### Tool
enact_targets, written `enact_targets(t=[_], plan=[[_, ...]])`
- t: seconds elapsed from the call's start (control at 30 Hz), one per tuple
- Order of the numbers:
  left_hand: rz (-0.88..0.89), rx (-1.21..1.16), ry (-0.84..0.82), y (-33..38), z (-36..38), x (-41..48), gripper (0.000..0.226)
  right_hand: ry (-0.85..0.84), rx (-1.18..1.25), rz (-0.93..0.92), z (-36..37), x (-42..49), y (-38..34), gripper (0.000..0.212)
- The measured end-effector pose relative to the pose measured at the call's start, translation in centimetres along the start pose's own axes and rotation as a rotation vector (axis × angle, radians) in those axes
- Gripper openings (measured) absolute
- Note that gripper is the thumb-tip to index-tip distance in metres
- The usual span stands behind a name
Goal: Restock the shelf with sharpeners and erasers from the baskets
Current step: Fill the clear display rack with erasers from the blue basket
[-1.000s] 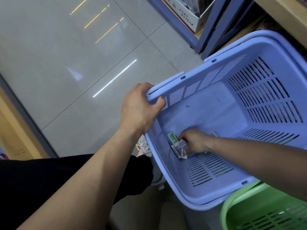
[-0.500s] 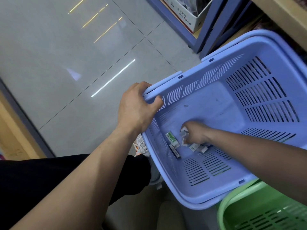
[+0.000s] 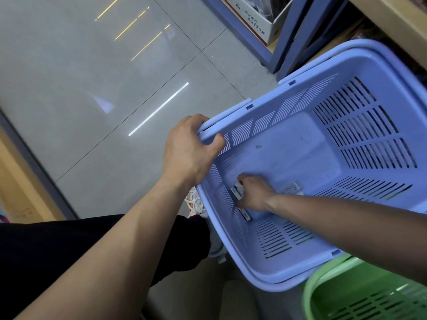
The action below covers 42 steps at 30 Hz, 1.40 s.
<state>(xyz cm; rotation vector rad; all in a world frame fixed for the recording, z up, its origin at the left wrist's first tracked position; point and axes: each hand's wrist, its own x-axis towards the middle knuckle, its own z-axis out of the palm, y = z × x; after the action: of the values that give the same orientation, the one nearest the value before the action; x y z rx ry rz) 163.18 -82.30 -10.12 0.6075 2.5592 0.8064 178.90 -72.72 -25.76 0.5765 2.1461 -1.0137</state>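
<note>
A light blue slotted basket is tipped toward me. My left hand grips its near-left rim, thumb inside the wall. My right hand reaches down into the basket's lower left corner, its fingers curled around small packaged erasers against the side wall. One more small pack lies just below the hand. Another pale pack lies on the basket floor behind my wrist.
A green basket stands at the bottom right, under the blue one. A blue shelf frame with a cardboard box rises at the top. A wooden shelf edge runs along the top right. Grey tiled floor spreads to the left.
My right hand has slid left, from the loose packs in the middle of the floor to the packs by the side wall. My left hand keeps its hold on the rim.
</note>
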Motion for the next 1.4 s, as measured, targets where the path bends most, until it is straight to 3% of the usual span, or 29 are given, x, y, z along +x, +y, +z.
enact_targets(t=[0.4,0.5,0.6,0.8,1.13,1.27,1.4], plan=[[-0.017,-0.008,-0.005,0.0,0.0,0.0,0.011,-0.179,0.021,-0.077,-0.4,0.1,0.5,0.030],[-0.019,-0.004,-0.005,0.0,0.0,0.0,0.013,-0.238,-0.041,-0.099,-0.5,0.0,0.2,0.035],[-0.024,-0.001,-0.005,0.0,0.0,0.0,0.014,-0.309,-0.092,-0.077,-0.4,-0.3,0.4,0.027],[-0.031,-0.011,-0.015,-0.1,0.0,0.0,0.014,-0.372,-0.077,-0.069,-0.4,-0.6,0.8,0.045],[-0.023,0.041,-0.041,0.2,-0.4,0.0,0.014,-0.053,0.279,-0.062,-7.5,-1.3,-2.2,0.037],[0.042,0.185,-0.073,0.5,-1.0,-0.4,0.028,0.111,0.508,-0.074,-11.3,-6.0,-3.0,0.027],[0.129,0.301,-0.043,2.2,-3.0,-1.5,0.046,0.286,0.705,-0.107,-14.3,-13.3,-3.2,0.031]])
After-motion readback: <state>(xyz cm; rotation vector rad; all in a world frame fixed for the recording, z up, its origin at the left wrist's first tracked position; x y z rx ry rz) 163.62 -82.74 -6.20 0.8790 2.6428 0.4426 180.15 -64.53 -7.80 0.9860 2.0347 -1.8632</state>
